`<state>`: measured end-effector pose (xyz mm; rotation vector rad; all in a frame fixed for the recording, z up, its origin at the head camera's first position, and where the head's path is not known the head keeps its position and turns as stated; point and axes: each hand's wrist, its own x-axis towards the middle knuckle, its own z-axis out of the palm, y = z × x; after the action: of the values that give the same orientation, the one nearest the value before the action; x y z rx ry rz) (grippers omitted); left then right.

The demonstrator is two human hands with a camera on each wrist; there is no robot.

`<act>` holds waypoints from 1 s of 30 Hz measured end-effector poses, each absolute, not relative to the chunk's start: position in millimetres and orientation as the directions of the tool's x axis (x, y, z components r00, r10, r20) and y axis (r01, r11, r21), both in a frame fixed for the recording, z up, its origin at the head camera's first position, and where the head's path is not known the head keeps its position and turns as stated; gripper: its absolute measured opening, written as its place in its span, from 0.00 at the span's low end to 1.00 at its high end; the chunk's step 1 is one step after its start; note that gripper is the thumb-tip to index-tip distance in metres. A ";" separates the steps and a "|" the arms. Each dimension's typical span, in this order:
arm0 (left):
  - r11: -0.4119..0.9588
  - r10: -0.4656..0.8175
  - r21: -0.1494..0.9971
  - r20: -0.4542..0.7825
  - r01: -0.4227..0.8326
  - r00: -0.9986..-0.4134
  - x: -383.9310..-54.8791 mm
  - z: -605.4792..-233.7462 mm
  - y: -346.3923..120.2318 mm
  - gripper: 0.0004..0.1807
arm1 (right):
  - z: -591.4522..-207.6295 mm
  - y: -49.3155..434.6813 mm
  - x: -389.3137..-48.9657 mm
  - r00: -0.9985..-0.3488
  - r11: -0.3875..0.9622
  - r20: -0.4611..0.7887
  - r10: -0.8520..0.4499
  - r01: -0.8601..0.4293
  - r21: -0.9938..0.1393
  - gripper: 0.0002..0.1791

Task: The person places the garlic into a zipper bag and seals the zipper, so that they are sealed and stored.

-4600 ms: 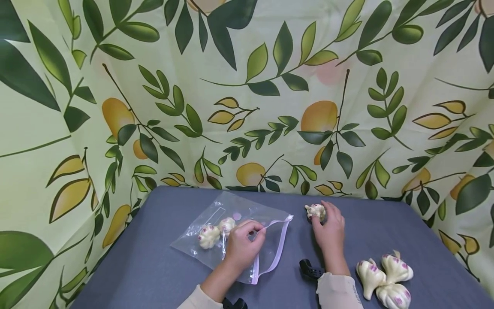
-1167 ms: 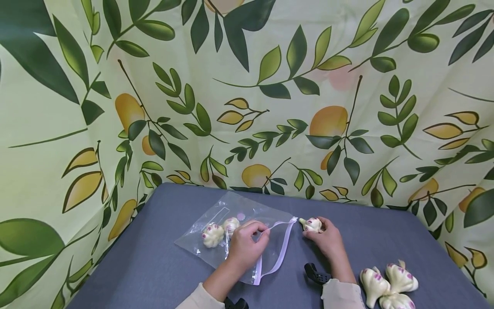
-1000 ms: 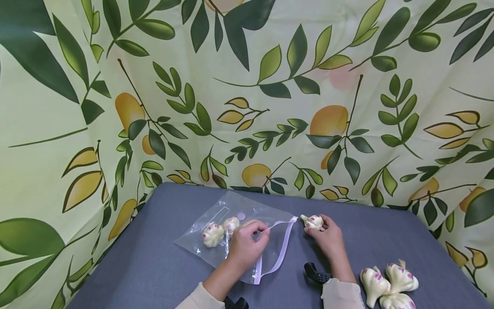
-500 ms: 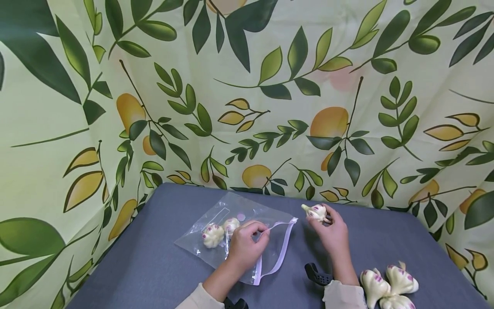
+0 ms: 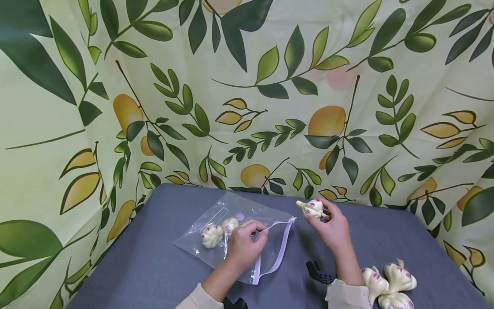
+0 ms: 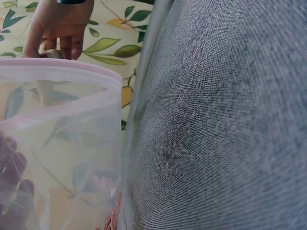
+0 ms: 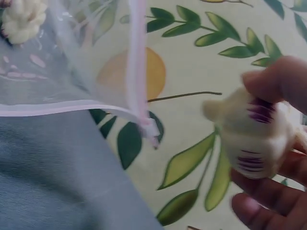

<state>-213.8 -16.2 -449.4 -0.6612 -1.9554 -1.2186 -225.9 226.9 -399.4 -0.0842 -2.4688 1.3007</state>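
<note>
A clear zip bag (image 5: 266,253) with a lilac zip edge lies on the table, its mouth held apart toward the right. Inside are two garlic bulbs (image 5: 212,235), white with purple marks. My left hand (image 5: 247,243) pinches the upper edge of the bag's mouth. Right of that mouth, my right hand (image 5: 332,225) holds another garlic bulb (image 5: 313,208) above the table, stem pointing left at the bag. In the right wrist view, thumb and fingers wrap this bulb (image 7: 256,134), apart from the zip edge (image 7: 136,72).
Several more things surround the hands: three garlic bulbs (image 5: 397,279) sit clustered at the table's right front. A grey cloth covers the table (image 5: 154,249). Behind it hangs a leaf-and-fruit patterned curtain (image 5: 231,150). Black wrist devices (image 5: 319,272) sit on both wrists.
My right hand first gripped the garlic bulb on the table, turned its stem left, then lifted it. The left hand keeps its pinch on the bag.
</note>
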 end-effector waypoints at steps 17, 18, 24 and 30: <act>0.436 0.040 0.539 0.788 0.721 -0.614 -212.3 -448.2 -16.6 0.05 | -388.7 234.2 -215.2 -0.968 0.581 0.249 0.027 -0.187 -0.792 0.32; 0.436 0.040 0.540 0.787 0.720 -0.615 -212.2 -447.9 -16.5 0.05 | -389.1 234.4 -215.2 -0.969 0.574 0.246 0.016 -0.192 -0.796 0.31; 0.439 0.041 0.547 0.781 0.713 -0.624 -212.3 -447.3 -16.5 0.05 | -389.0 233.6 -213.8 -0.972 0.517 0.231 -0.045 -0.221 -0.827 0.27; 0.439 0.042 0.547 0.780 0.713 -0.625 -212.2 -447.2 -17.1 0.05 | -386.9 230.9 -212.2 -0.978 0.472 0.198 -0.065 -0.205 -0.857 0.23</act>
<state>-212.2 -17.1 -447.2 -0.6329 -1.9860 -1.2118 -212.2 230.9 -386.9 0.2371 -2.5751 1.5282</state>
